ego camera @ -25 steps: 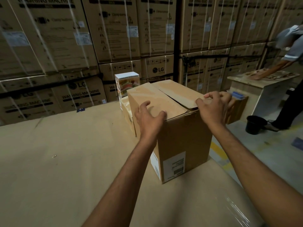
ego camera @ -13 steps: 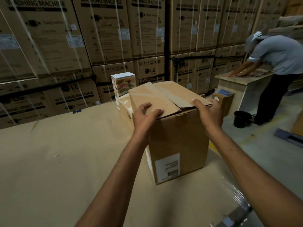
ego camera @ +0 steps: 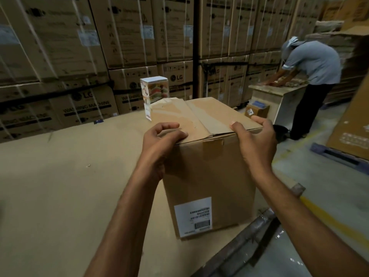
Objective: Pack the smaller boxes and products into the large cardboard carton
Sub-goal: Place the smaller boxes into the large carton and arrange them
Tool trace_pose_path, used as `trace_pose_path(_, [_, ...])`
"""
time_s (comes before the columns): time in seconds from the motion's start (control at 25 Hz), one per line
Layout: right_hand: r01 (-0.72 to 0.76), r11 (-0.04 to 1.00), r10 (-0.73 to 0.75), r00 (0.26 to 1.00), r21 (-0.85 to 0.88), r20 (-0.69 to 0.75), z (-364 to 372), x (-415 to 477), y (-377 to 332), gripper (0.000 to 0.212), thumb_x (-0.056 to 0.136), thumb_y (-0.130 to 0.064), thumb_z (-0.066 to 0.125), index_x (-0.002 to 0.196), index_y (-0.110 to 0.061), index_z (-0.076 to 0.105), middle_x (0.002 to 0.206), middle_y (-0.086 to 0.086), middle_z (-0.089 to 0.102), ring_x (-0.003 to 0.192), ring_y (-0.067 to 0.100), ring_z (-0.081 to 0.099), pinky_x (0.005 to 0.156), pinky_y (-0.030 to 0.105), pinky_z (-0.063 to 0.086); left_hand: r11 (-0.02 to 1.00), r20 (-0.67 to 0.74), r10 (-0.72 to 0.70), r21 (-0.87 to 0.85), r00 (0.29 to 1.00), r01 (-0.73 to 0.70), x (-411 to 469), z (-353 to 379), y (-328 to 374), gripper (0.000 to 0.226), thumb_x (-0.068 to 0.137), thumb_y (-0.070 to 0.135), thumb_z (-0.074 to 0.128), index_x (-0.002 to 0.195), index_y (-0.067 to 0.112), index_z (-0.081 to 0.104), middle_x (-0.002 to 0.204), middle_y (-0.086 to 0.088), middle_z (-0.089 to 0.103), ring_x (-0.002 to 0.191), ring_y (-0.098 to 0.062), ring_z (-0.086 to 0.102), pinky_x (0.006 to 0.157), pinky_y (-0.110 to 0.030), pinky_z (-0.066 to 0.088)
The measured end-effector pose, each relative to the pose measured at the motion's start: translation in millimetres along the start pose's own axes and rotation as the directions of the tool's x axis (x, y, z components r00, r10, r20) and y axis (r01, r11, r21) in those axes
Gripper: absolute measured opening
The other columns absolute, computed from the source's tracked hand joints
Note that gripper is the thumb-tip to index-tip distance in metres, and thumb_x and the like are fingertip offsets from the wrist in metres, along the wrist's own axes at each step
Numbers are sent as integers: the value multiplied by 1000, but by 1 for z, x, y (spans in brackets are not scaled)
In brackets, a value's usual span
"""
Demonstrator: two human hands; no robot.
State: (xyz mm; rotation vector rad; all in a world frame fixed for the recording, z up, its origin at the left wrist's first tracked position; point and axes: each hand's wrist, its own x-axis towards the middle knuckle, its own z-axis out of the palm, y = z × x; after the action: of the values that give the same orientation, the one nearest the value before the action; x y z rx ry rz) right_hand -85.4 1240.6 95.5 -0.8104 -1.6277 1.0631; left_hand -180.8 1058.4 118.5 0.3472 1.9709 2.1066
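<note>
1. The carton (ego camera: 209, 176) stands at frame centre with its flaps folded down, nearer than a second ago.
2. The left hand (ego camera: 159, 140) and right hand (ego camera: 253, 140) have shifted from the flap tops and now clamp its near top corners.
3. The product box (ego camera: 154, 90), upper centre behind the carton, is still outside, so packing is probably incomplete.

the carton (ego camera: 209, 176) hides the base of the printed box (ego camera: 154, 88), and its label (ego camera: 192, 216) is unreadably small.
</note>
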Motion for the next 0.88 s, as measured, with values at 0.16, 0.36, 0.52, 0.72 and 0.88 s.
trace_pose_path(0.16, [61, 996, -64, 997, 66, 49, 0, -62, -29, 45, 84, -43, 78, 125, -31, 61, 88, -32, 51, 78, -13, 54, 67, 18, 44, 1000, -82, 9, 3, 997, -9, -53, -56, 9, 24, 78, 23, 86, 99, 29, 76, 116, 8, 69, 111, -16, 57, 78, -36, 46])
trace_pose_path(0.36, [86, 976, -119, 980, 200, 157, -2, -135, -60, 36, 85, -43, 76, 116, -31, 61, 87, -31, 56, 78, -23, 54, 65, 18, 43, 995, -245, 95, 42, 965, -87, -134, -119, 23, 22, 80, 21, 85, 99, 26, 76, 110, 7, 72, 97, -9, 68, 65, -24, 53])
trace_pose_path(0.52, [85, 950, -161, 958, 301, 236, 4, -209, -76, 38, 85, -46, 73, 117, -29, 60, 106, -18, 67, 99, 0, 64, 72, 24, 51, 980, -351, 188, 128, 917, -152, -202, -176, 26, 19, 80, 18, 86, 96, 22, 76, 98, 7, 78, 85, -1, 74, 63, -15, 55])
trace_pose_path(0.72, [90, 923, -221, 919, 375, 325, 13, -297, -105, 36, 88, -46, 73, 116, -26, 61, 105, -20, 62, 89, -13, 56, 70, 20, 44, 954, -447, 252, 265, 858, -142, -274, -253, 35, 21, 80, 27, 88, 97, 24, 78, 96, 9, 77, 81, 1, 72, 59, -12, 51])
trace_pose_path(0.88, [128, 905, -281, 895, 405, 347, 27, -353, -136, 36, 89, -48, 72, 116, -26, 61, 102, -14, 65, 81, -3, 58, 64, 14, 39, 953, -490, 247, 279, 836, -118, -309, -312, 44, 16, 80, 31, 87, 93, 27, 78, 84, 22, 74, 76, 9, 68, 54, -11, 50])
